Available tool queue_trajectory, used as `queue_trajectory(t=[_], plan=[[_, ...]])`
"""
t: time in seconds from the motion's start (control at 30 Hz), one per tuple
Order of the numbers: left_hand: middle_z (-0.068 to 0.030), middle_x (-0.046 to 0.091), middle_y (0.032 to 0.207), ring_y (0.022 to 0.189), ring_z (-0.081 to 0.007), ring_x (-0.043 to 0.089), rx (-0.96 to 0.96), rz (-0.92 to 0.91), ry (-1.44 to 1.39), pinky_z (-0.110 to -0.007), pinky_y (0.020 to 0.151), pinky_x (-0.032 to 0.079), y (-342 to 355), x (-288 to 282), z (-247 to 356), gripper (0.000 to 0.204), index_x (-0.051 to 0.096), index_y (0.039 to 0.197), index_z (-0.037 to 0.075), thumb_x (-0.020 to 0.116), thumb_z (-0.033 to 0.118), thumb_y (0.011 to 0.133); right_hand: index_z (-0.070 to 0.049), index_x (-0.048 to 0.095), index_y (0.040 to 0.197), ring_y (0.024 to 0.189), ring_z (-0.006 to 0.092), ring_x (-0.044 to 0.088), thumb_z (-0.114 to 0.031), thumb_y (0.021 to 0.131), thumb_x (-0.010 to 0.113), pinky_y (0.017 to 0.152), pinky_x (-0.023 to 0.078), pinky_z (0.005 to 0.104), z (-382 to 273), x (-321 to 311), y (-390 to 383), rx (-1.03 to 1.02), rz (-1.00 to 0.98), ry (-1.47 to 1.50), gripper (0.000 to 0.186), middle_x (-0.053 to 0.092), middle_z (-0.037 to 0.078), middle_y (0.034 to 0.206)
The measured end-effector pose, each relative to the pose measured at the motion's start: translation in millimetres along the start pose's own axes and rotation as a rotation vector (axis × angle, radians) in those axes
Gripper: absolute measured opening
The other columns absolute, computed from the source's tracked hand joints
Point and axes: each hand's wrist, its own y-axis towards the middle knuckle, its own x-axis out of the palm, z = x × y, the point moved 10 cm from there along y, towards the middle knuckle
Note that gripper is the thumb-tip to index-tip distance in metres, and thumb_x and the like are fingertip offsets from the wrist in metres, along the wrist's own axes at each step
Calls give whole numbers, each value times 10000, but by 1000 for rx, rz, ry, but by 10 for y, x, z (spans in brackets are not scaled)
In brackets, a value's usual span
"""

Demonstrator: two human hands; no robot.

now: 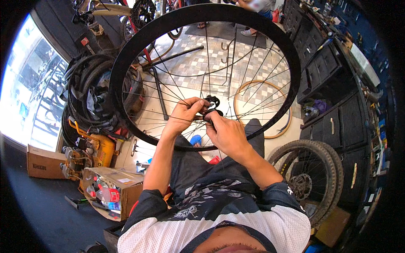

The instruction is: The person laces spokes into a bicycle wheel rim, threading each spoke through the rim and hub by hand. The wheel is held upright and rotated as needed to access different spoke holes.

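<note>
A large black bicycle wheel (pixel 202 14) with a deep rim and thin dark spokes lies tilted in front of me, its lower rim over my lap. At its centre sits a small black hub (pixel 214 101), where both hands meet. My left hand (pixel 185 114) has thumb and forefinger pinched together beside the hub, among the spokes. Right opposite, my right hand (pixel 228 135) curls its fingers against the lower part of the hub. The fingertips overlap there, so which spoke or small part each one pinches is hidden.
Left of me lie a heap of black tyres (pixel 90 80), a yellow machine (pixel 101 149) and a cardboard box (pixel 126 187) with bottles. A tan-edged tyre (pixel 290 120) rests on the floor. Knobbly-tyred wheels (pixel 333 168) and black drawers (pixel 344 128) stand at right; another person (pixel 257 6) is beyond.
</note>
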Motion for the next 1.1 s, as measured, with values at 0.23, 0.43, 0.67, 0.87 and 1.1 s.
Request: queue_trajectory(t=[0.23,0.43,0.67,0.87,1.1], plan=[[-18,718,996,870,-86,639,-46,54,39,-274,763,574,21,-50,-29,317,725,1225,28,583,267,1072,-85,737,1094,827,306,728,-329,862,821,683,572,403,-283,-318,-519,-264,-297,219,347,747,91,958],[-40,735,1058,907,-100,651,-55,51,72,-296,762,567,77,-52,-65,332,722,1260,34,546,254,1083,-87,738,1133,794,272,718,-226,857,815,679,566,384,-197,-366,-547,-322,-180,198,318,739,68,980],[-45,729,919,820,-94,640,-44,47,31,-265,727,546,36,-39,-53,307,748,1161,-3,590,243,1068,-103,661,998,746,324,695,-273,881,771,631,551,452,129,-176,124,-171,127,-25,234,653,76,905],[-44,733,956,851,-100,646,-22,64,75,-265,724,559,19,-89,-30,290,737,1178,-5,606,224,1058,-127,674,1102,753,288,686,-294,927,745,671,551,409,225,-206,291,-21,127,146,252,670,73,944],[-73,743,1165,960,-138,697,6,121,2,-299,802,578,22,-61,75,340,700,1288,29,671,227,1014,-43,601,1243,1066,173,643,-19,1066,502,974,507,330,669,-782,243,-196,373,747,204,668,89,1091]])
